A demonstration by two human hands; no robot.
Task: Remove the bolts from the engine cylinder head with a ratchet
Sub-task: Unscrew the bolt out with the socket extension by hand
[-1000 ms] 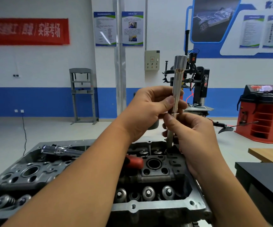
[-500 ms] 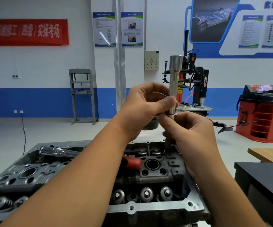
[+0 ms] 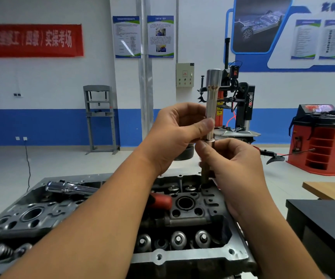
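Observation:
A grey engine cylinder head [image 3: 182, 256] fills the lower view. Above its far right corner my left hand [image 3: 174, 137] pinches a long silver socket [image 3: 212, 93], held upright. Just below, my right hand [image 3: 231, 158] grips a bolt [image 3: 205, 178] whose washer meets the socket's lower end. The bolt's lower shank hangs over a bolt hole [image 3: 203, 186] in the head. A chrome ratchet [image 3: 70, 187] with a red grip [image 3: 160, 201] lies across the head, partly hidden behind my left forearm.
A black bench [image 3: 323, 222] and a wooden tabletop [image 3: 329, 189] stand at the right. Across the open floor are a red wheel balancer [image 3: 323, 141], a tyre changer [image 3: 241, 109] and a grey shop press [image 3: 100, 117].
The socket and bolt have shifted slightly left and down in view as both hands moved with them. The ratchet lies where it was.

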